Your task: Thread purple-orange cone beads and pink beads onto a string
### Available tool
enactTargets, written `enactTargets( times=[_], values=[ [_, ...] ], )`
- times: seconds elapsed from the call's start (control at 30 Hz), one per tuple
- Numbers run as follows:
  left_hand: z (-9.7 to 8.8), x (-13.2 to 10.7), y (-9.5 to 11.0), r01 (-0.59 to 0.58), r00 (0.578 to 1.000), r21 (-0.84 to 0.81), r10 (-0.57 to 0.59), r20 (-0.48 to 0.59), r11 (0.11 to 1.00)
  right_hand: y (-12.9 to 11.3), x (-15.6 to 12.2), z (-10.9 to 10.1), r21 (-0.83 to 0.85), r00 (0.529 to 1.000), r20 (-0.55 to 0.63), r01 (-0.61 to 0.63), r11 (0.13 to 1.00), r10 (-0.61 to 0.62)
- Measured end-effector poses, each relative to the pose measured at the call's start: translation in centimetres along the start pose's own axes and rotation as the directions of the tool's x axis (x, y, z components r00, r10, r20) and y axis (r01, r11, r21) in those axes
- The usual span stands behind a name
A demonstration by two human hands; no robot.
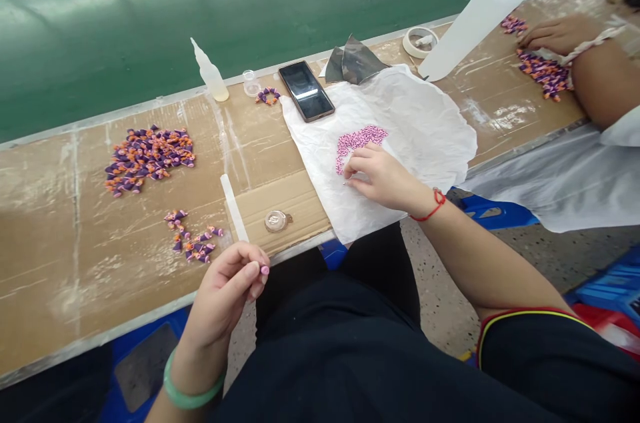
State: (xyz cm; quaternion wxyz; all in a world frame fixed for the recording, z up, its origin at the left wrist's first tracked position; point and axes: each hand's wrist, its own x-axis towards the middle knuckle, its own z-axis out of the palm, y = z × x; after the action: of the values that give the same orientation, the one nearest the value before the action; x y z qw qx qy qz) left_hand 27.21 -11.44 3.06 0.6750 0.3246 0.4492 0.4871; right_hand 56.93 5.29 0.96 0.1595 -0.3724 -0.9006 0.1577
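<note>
Right hand (381, 176) rests on crumpled white tissue paper (425, 129), fingers curled and pinched beside a heap of pink beads (359, 145), maybe on a thin needle (346, 183), too small to be sure. Left hand (225, 293) is raised over the bench edge, fingertips pressed together, nothing clearly held. Purple-and-orange beaded pieces (149, 159) lie on the cardboard-topped bench (60, 263) to the left; a phone (306, 91) sits above the paper. Co-worker's hand (560, 35) rests at far right.
</note>
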Motion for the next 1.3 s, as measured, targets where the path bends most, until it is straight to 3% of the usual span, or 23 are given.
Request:
enactTargets(
  times=[0.3, 0.53, 0.7, 0.87, 0.97, 1.1, 1.3],
  values=[
    [0.7, 0.0, 0.4, 0.043, 0.999, 0.003, -0.043, 0.012, 0.999, 0.2, 0.6, 0.2, -0.054, 0.994, 0.099, 0.054, 0.997, -0.049],
    [0.7, 0.1, -0.1, 0.070, 0.997, 0.011, -0.070, 0.021, 0.997, -0.5, 0.9, 0.4, -0.245, 0.976, 0.209, 0.108, 0.963, -0.056],
    [1.5, 0.1, -0.3, 0.070, 0.997, 0.135, -0.071, 0.004, 0.988, -0.8, 0.4, 0.6, -0.237, 0.984, 0.175, 0.084, 0.968, -0.042],
    [4.4, 1.3, 0.0, -0.091, 0.994, 0.477, 0.113, -0.017, 0.874, -4.3, -0.2, -0.9, 0.044, 0.984, 0.088, 0.152, 0.987, -0.155],
    [5.9, 2.5, 0.1, -0.185, 0.978, 0.571, 0.208, 0.026, 0.800, -7.3, -0.5, -1.7, 0.151, 0.973, 0.054, 0.214, 0.965, -0.224],
    [6.5, 3.3, -0.1, -0.209, 0.972, 0.610, 0.233, 0.042, 0.764, -9.9, -0.6, -2.0, 0.167, 0.965, 0.054, 0.243, 0.955, -0.255],
    [6.5, 3.4, -0.2, -0.228, 0.968, 0.627, 0.245, 0.061, 0.745, -10.7, -0.7, -1.6, 0.054, 0.961, 0.085, 0.258, 0.965, -0.262]
  ],
)
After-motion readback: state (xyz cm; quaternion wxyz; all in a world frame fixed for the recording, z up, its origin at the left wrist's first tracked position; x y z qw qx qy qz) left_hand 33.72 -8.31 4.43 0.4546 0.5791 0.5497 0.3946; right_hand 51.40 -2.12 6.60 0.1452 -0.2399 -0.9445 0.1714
